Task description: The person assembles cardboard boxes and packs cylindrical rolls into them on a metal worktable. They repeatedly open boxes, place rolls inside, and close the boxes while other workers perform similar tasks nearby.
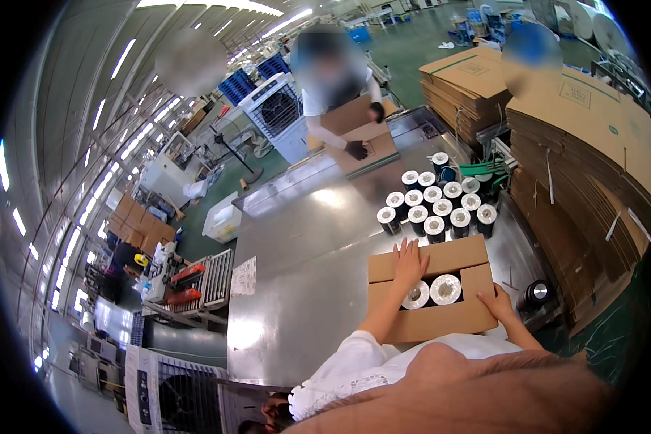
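A brown cardboard box (pixel 441 327) stands close in front of me at the near right of the metal table. White-ended rolls (pixel 445 288) sit inside it; two show through the gap between the flaps. My left hand (pixel 410 264) lies on the far flap with its fingers stretched out, its forearm crossing the box's left part. At the box's right edge my right hand (pixel 498 304) grips the side near the right flap. Just beyond the box, several upright dark rolls (pixel 432 194) with white ends are grouped on the table.
Across the metal table (pixel 289 253) a co-worker in dark gloves handles another carton (pixel 369 148). Stacks of flattened cartons (pixel 582 108) rise at the right. A dark lidded cylinder (pixel 537 292) stands beside my right hand. A roller conveyor (pixel 202 286) lies off to the left.
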`<state>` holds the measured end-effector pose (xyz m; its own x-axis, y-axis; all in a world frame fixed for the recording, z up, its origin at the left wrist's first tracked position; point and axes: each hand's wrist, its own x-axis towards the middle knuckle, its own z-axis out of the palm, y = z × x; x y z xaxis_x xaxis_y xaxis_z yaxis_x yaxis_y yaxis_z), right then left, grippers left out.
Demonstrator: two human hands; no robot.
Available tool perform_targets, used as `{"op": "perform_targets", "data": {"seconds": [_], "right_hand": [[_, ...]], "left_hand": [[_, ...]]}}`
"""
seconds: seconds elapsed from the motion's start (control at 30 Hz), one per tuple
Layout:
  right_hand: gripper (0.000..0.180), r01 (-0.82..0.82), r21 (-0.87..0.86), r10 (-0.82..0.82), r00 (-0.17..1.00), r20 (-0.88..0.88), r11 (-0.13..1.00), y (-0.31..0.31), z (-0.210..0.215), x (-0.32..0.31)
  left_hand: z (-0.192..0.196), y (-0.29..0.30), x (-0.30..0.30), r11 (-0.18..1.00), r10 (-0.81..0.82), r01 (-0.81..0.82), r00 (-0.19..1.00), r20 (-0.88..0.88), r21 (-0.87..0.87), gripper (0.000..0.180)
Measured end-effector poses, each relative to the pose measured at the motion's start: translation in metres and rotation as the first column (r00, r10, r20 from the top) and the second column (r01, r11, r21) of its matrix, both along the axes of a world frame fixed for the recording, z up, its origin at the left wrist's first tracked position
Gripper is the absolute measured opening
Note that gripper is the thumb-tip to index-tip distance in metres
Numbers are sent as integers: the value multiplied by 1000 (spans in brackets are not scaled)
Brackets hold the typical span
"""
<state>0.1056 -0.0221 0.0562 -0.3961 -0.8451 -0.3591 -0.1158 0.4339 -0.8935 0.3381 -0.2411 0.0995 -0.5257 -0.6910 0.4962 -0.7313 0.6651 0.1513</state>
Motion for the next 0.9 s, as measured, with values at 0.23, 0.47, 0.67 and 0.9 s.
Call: {"op": "perform_targets", "data": {"seconds": [0.23,0.47,0.67,0.9], "right_hand": [[58,60,-80,-15,881,473,995,7,5,-2],[64,-153,-26,131,726,675,988,-23,4,62],[63,-548,-10,376,560,738,836,-32,40,126],[43,-473,157,253,690,679,867,5,18,84]], "left_hand": [[63,40,24,896,-132,40,975,180,442,25],[-3,181,48,916,247,-174,955,-165,362,78],[13,170,85,830,285,-288,955,81,478,86],[-27,72,270,945,262,-262,965,22,196,75]]}}
